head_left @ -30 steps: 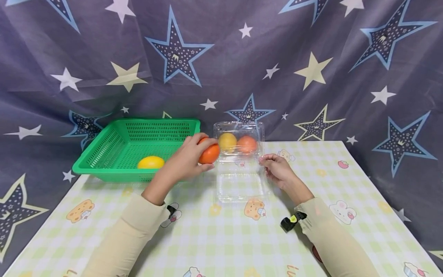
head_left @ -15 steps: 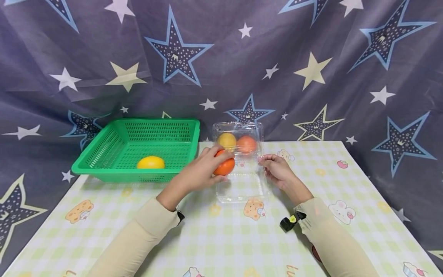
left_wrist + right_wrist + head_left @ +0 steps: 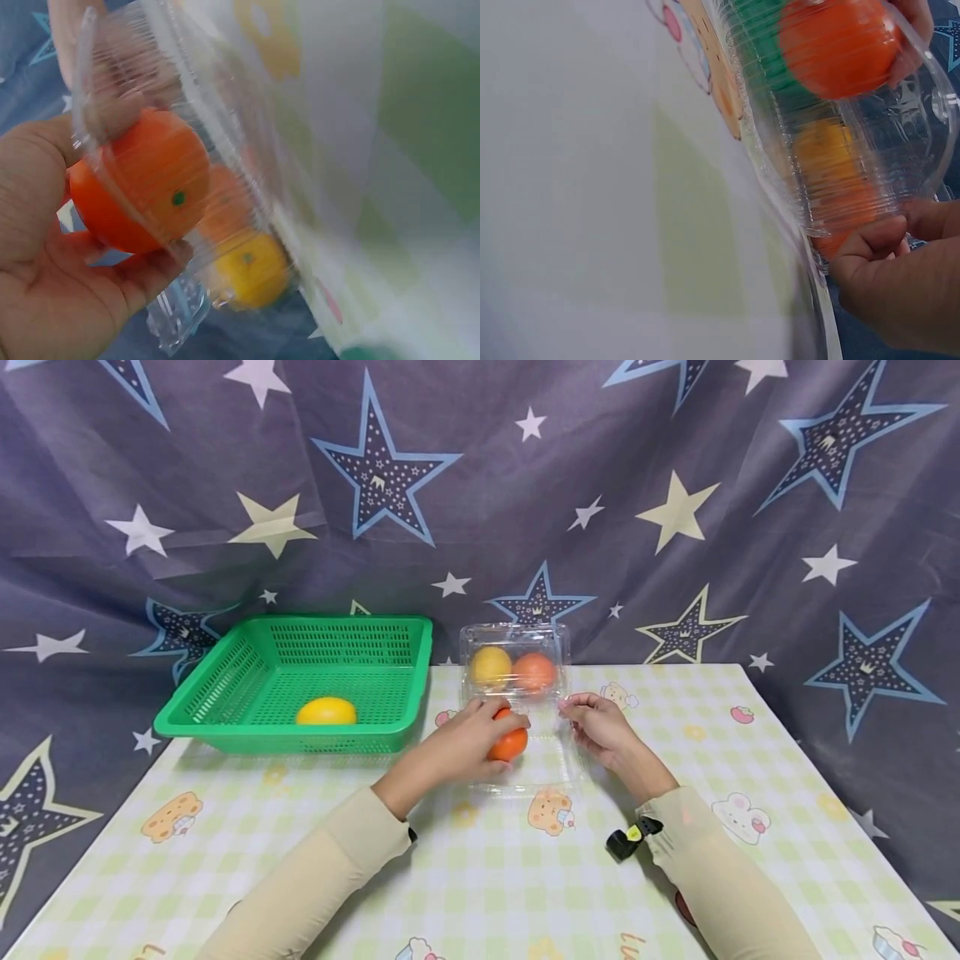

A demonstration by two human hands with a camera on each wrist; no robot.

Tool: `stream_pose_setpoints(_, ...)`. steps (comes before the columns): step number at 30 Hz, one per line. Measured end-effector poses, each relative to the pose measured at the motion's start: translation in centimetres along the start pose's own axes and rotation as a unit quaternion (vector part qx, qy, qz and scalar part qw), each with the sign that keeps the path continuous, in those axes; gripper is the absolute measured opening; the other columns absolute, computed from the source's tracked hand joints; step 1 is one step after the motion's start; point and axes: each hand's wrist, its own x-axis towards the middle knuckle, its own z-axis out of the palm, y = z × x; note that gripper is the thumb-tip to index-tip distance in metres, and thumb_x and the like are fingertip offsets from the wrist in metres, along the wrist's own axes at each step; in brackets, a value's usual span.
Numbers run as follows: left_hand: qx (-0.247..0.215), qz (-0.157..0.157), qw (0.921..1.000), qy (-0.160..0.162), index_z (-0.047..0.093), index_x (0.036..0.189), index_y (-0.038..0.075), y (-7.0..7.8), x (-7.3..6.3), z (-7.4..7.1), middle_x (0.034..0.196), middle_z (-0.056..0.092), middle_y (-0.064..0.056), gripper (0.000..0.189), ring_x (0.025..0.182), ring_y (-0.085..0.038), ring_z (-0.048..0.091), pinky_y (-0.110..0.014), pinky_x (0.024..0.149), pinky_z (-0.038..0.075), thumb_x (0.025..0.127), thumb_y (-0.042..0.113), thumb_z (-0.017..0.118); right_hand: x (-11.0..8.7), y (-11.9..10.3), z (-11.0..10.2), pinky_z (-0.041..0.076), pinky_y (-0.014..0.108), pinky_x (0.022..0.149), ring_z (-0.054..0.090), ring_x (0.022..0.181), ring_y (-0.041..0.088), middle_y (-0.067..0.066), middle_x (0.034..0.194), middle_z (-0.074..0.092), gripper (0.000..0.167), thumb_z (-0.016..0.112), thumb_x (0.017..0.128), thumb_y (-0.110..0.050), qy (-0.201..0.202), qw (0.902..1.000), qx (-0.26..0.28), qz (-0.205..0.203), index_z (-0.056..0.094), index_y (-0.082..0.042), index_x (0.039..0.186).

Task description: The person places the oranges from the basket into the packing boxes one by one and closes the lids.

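Observation:
An orange (image 3: 509, 740) with a small green stem mark is gripped by my left hand (image 3: 474, 739). It is at the near half of an opened clear plastic clamshell box (image 3: 551, 760); whether it touches the bottom I cannot tell. In the left wrist view the orange (image 3: 142, 180) appears partly behind the clear box wall. My right hand (image 3: 603, 731) pinches the right edge of the box near its middle fold. Behind the clear plastic of the far half sit a yellow round fruit (image 3: 491, 668) and another orange fruit (image 3: 534, 672), side by side.
A green perforated basket (image 3: 292, 743) stands at the left, with one yellow fruit (image 3: 326, 711) in it. The checkered tablecloth (image 3: 495, 877) covers the table, which ends at a dark star-patterned curtain (image 3: 465, 552) behind the basket and box.
My left hand has carried the orange rightward and nearer, from beside the basket to the near half of the box. The right hand has stayed at the box edge.

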Motion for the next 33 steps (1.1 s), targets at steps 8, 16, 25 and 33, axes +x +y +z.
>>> stream_pose_setpoints(8, 0.028, 0.006, 0.9996, -0.003, 0.061, 0.136, 0.021, 0.0, 0.3, 0.8, 0.137, 0.053, -0.010, 0.054, 0.116, -0.029, 0.047, -0.038, 0.093, 0.049, 0.087, 0.030, 0.081, 0.0, 0.0, 0.1, 0.040, 0.019, 0.054, 0.045, 0.065, 0.008, 0.001, 0.090, 0.061, 0.010, 0.060, 0.103, -0.011, 0.000, 1.0000, 0.003, 0.000, 0.055, -0.005, 0.109)
stream_pose_setpoints(16, 0.025, -0.003, 0.9997, -0.002, 0.061, 0.136, 0.019, 0.0, 0.2, 0.7, 0.138, 0.053, -0.009, 0.051, 0.119, -0.028, 0.047, -0.038, 0.091, 0.050, 0.090, 0.033, 0.078, -0.2, 0.0, 0.2, 0.040, 0.019, 0.054, 0.045, 0.065, 0.007, 0.002, 0.089, 0.062, 0.008, 0.060, 0.103, -0.009, 0.000, 1.0000, 0.007, 0.001, 0.056, -0.005, 0.108)
stream_pose_setpoints(25, 0.036, -0.002, 0.9993, 0.009, 0.062, 0.137, 0.020, 0.2, -0.1, 0.3, 0.138, 0.053, -0.007, 0.054, 0.118, -0.026, 0.047, -0.035, 0.088, 0.051, 0.089, 0.038, 0.077, -0.1, 0.0, 0.1, 0.040, 0.018, 0.054, 0.045, 0.065, 0.007, 0.002, 0.088, 0.061, 0.010, 0.060, 0.103, -0.008, -0.007, 0.9999, 0.010, -0.003, 0.055, -0.003, 0.109)
stream_pose_setpoints(33, 0.045, -0.017, 0.9988, 0.010, 0.060, 0.140, 0.025, 0.2, -1.0, -0.9, 0.146, 0.051, -0.006, 0.052, 0.128, -0.026, 0.046, -0.047, 0.095, 0.051, 0.093, 0.046, 0.071, 0.1, 0.2, 0.0, 0.040, 0.018, 0.054, 0.047, 0.064, 0.007, 0.001, 0.088, 0.061, 0.007, 0.060, 0.102, -0.008, -0.004, 0.9999, 0.011, 0.001, 0.056, -0.005, 0.108)
